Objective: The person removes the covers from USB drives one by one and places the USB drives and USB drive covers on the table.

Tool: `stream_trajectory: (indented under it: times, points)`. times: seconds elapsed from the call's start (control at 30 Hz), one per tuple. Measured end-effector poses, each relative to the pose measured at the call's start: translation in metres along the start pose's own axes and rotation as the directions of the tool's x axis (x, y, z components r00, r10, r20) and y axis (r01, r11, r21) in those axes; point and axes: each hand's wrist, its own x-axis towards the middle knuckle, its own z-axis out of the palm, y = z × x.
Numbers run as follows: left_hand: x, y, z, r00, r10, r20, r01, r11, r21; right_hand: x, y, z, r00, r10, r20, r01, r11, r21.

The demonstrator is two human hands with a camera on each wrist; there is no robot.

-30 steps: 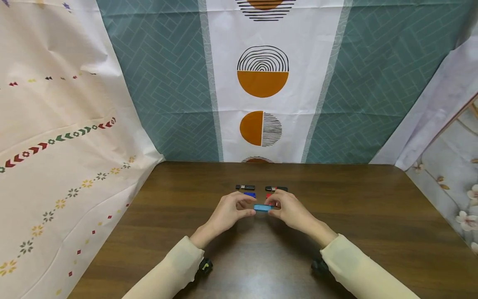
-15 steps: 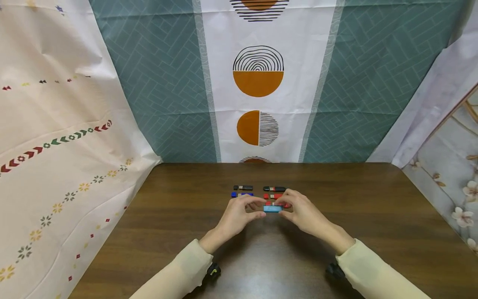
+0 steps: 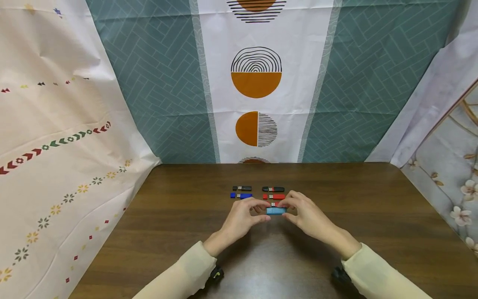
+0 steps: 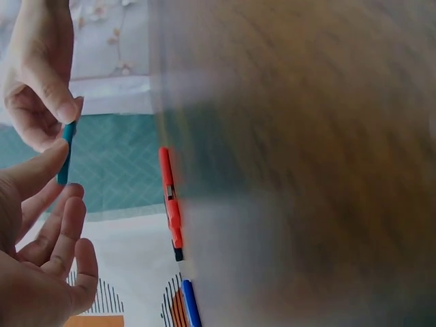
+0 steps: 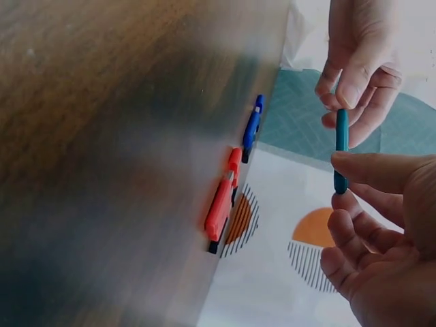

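A light blue USB flash drive [image 3: 276, 211] is raised above the table, lying crosswise between the two hands. My left hand [image 3: 240, 218] pinches its left end between thumb and fingers. On the right end, my right hand [image 3: 308, 216] has a like pinch. In the left wrist view the flash drive [image 4: 65, 163] looks thin and teal, seen along its edge, and the right wrist view shows the flash drive [image 5: 341, 133] with a hand at each end. Just behind it lies a red USB flash drive [image 3: 274, 204], partly hidden by the right fingers.
Beyond the hands, more uncapped USB flash drives lie in rows on the brown wooden table [image 3: 179, 216]: a black one [image 3: 243, 188], a blue one [image 3: 244, 195], another black one [image 3: 276, 189] and another red one [image 3: 277, 196]. A patterned cloth [image 3: 255, 83] hangs behind the table.
Both hands have moved right together with the light blue flash drive, uncovering the blue and red flash drives behind. The head view has shifted slightly.
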Motion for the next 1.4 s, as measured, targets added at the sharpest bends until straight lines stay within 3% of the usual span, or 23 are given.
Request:
stream_trajectory:
  times: [0.17,0.37,0.73,1.4]
  points:
    - [-0.001,0.001,0.002,1.0,-0.014,-0.002,0.014,1.0,-0.011,-0.002,-0.001,0.002,1.0,0.02,0.013,-0.021,0.999,0.026]
    - [0.0,0.0,0.003,1.0,-0.013,-0.011,0.013,0.999,0.039,-0.003,-0.001,0.006,1.0,0.02,0.003,-0.02,0.999,0.039]
    - [-0.002,0.001,0.001,0.996,0.065,-0.06,-0.061,0.997,0.054,-0.008,0.002,0.011,0.995,0.022,-0.095,-0.008,0.991,0.137]
    - [0.0,0.004,0.0,0.993,0.105,-0.057,-0.104,0.994,0.027,-0.016,0.009,0.01,0.984,-0.04,-0.174,0.065,0.988,0.141]
